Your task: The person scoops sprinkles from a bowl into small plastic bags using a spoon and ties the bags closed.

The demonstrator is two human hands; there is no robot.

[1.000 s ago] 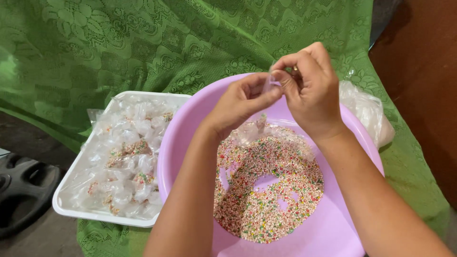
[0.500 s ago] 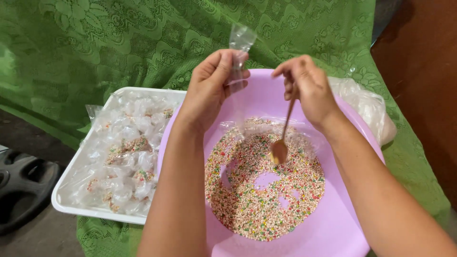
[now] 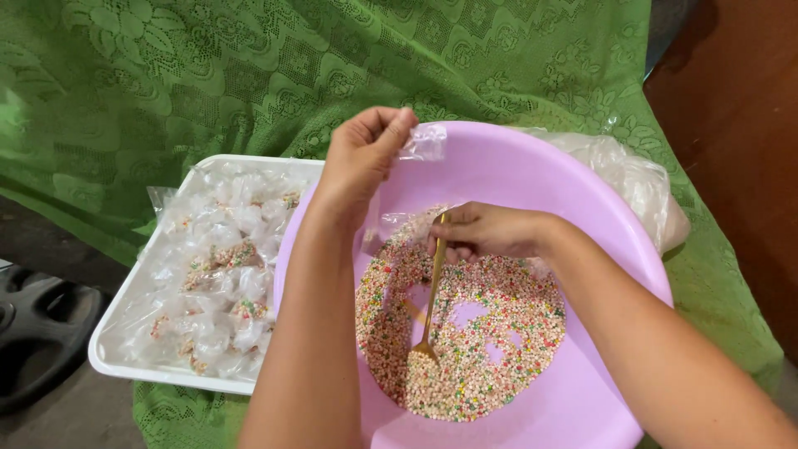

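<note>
A lilac plastic basin holds a layer of tiny multicoloured candy beads. My left hand pinches a small clear plastic bag above the basin's far-left rim. My right hand is lowered into the basin and grips a thin gold spoon, whose bowl is dug into the beads near the front. A white tray at the left is full of small clear bags filled with beads.
Everything rests on a green lace cloth. A heap of empty clear bags lies behind the basin at the right. A dark sandal sits on the floor at far left; a brown wooden surface rises at right.
My hands parted from the bag's mouth. The left lifted the bag, then lowered it to the rim. The right took the spoon and pushed it down into the beads.
</note>
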